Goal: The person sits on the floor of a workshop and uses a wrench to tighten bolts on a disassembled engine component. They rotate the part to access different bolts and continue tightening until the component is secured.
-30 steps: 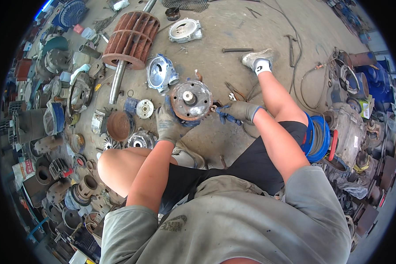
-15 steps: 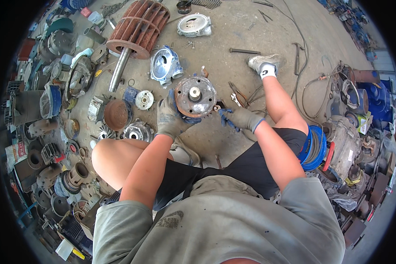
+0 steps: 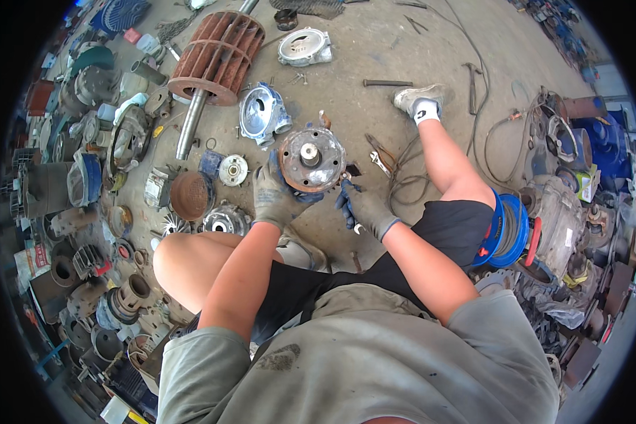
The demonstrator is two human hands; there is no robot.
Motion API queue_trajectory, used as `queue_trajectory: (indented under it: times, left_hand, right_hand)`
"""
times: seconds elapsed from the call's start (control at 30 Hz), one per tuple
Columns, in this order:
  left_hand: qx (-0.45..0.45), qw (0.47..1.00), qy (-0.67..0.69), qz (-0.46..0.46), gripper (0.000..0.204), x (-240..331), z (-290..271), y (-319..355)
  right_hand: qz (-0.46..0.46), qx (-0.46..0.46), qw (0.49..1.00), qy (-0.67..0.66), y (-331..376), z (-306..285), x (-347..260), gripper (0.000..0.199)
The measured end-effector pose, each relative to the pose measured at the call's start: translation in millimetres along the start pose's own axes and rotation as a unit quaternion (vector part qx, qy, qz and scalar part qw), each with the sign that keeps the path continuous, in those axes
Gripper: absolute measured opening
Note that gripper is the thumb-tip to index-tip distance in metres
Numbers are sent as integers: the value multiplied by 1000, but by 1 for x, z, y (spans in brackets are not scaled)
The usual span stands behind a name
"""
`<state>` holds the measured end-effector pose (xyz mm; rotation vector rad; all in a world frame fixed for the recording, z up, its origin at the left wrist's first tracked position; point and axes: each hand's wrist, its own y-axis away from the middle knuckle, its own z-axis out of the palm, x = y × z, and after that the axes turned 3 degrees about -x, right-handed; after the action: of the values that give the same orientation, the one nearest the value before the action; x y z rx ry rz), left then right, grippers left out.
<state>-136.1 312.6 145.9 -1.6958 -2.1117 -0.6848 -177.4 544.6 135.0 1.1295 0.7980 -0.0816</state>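
A round, worn metal flange (image 3: 325, 169) with a stubby shaft end (image 3: 309, 153) at its centre faces up between my knees. My left hand (image 3: 274, 192), in a grey and blue work glove, is closed around its near left rim, the fingertips partly hidden underneath. Just right of the flange, my gloved right hand (image 3: 364, 207) is closed around a small wrench. The wrench's ring end touches the flange's right edge, and its bright other end (image 3: 359, 229) sticks out below the palm. Most of its handle is hidden by my fingers.
Pliers (image 3: 380, 148) and an adjustable wrench (image 3: 379, 164) lie beyond my right hand. Beyond the flange are a blue-silver housing (image 3: 263, 113), a pale cover (image 3: 304, 46) and a rusty rotor (image 3: 219, 56). A hammer (image 3: 472, 88) lies right. Piled parts flank both sides.
My right hand has swung left and toward me, turning with the wrench, whose lower end now shows. My left hand still grips the flange. The whole view has shifted slightly.
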Motion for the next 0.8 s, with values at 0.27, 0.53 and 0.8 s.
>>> queue_trajectory:
  times: [0.27,0.53,0.8]
  left_hand:
    - [15,999,41,13,143,-11,10,1]
    - [106,989,-91,39,120,-21,26,5]
    - [23,999,-42,5,143,-15,19,2]
  right_hand:
    - [60,-75,976,-195,-6,-2,18,74]
    - [85,-38,961,-262,-7,5,25,68]
    - [41,47,952,-301,-5,31,27,64]
